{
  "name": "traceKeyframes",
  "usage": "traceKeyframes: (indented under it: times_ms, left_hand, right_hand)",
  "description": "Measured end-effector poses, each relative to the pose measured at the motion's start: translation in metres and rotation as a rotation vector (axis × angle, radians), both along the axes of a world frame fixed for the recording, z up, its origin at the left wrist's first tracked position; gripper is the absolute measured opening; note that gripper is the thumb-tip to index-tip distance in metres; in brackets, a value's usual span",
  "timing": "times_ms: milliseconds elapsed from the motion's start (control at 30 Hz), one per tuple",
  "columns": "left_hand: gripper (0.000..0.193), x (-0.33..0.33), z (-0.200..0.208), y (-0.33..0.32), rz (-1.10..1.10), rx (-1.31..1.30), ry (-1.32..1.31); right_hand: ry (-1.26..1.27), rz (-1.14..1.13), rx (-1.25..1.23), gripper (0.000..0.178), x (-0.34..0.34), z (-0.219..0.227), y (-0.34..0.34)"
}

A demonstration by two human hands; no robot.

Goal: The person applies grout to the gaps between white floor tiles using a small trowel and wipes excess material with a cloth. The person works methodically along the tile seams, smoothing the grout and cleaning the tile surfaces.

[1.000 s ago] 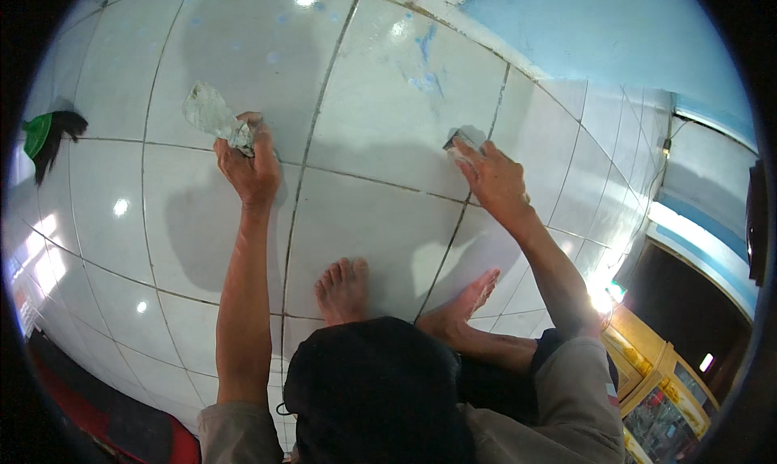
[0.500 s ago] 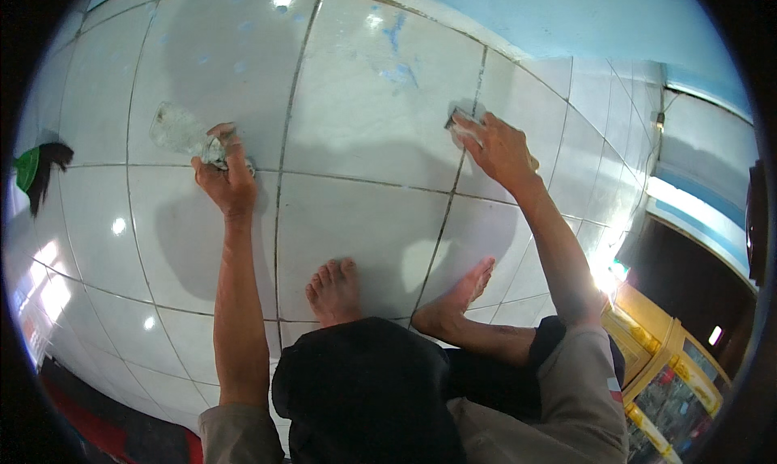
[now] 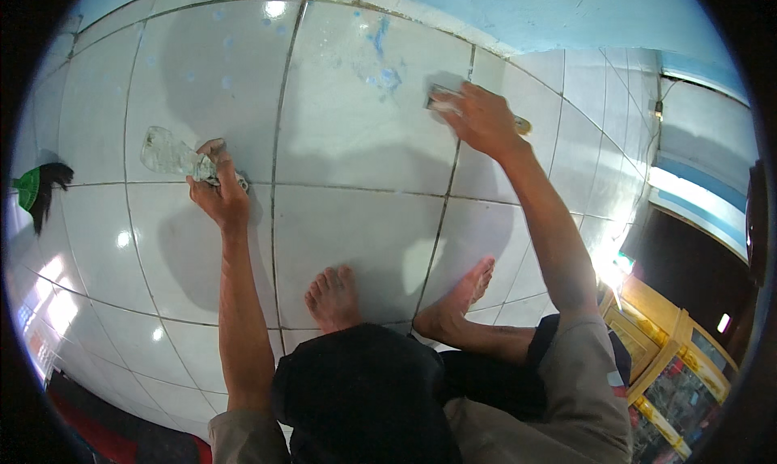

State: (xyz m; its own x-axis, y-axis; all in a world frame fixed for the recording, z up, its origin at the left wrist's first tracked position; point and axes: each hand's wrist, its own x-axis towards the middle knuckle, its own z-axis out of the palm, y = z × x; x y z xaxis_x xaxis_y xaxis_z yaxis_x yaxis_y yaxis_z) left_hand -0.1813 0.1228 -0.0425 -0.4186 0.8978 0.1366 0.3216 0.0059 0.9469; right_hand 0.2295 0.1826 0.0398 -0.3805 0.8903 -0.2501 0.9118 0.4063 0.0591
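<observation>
Scraper (image 3: pixel 439 93) is gripped in the right hand (image 3: pixel 477 118), crumpled whitish material (image 3: pixel 165 150) in the left hand (image 3: pixel 220 190), both hands curled closed.

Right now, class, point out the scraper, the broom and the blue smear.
Scraper (image 3: pixel 437 94), head view, on its blade.
Broom (image 3: pixel 50 182), head view, on its black bristles.
Blue smear (image 3: pixel 387 80), head view, on its lower patch.

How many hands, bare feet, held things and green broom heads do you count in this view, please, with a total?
Hands, left hand and right hand: 2
Bare feet, left foot and right foot: 2
Held things, crumpled whitish sheet and flat-edged tool: 2
Green broom head: 1
Total: 7
</observation>
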Motion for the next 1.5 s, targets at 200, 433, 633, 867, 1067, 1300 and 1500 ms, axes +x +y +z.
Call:
traceKeyframes:
  times_ms: [200, 433, 633, 867, 1067, 1300, 1500]
  left_hand:
    - [0.018, -0.008, -0.012, 0.0, -0.026, 0.053, 0.107]
    - [0.018, -0.001, 0.0, 0.001, -0.028, 0.03, 0.047]
    - [0.019, -0.001, 0.001, 0.002, 0.002, 0.047, 0.015]
    - [0.02, 0.0, -0.003, 0.0, -0.027, -0.04, 0.062]
    - [0.018, -0.008, 0.0, 0.001, 0.008, 0.033, 0.142]
    - [0.018, -0.003, -0.004, 0.001, -0.015, -0.018, 0.129]
    - [0.02, -0.011, -0.006, -0.004, -0.036, 0.056, 0.115]
  right_hand:
    - [0.001, 0.031, -0.058, 0.032, -0.044, 0.004, 0.018]
    - [0.021, 0.046, -0.004, 0.025, -0.009, 0.004, 0.033]
    - [-0.071, 0.137, -0.107, 0.027, -0.029, 0.01, 0.057]
    - [-0.057, 0.142, -0.009, 0.029, -0.013, -0.008, 0.071]
    - [-0.193, 0.098, -0.172, 0.032, -0.013, 0.015, 0.083]
    - [-0.112, 0.092, -0.08, 0.033, -0.028, 0.006, 0.092]
    - [-0.135, 0.04, -0.173, 0.026, -0.017, 0.012, 0.091]
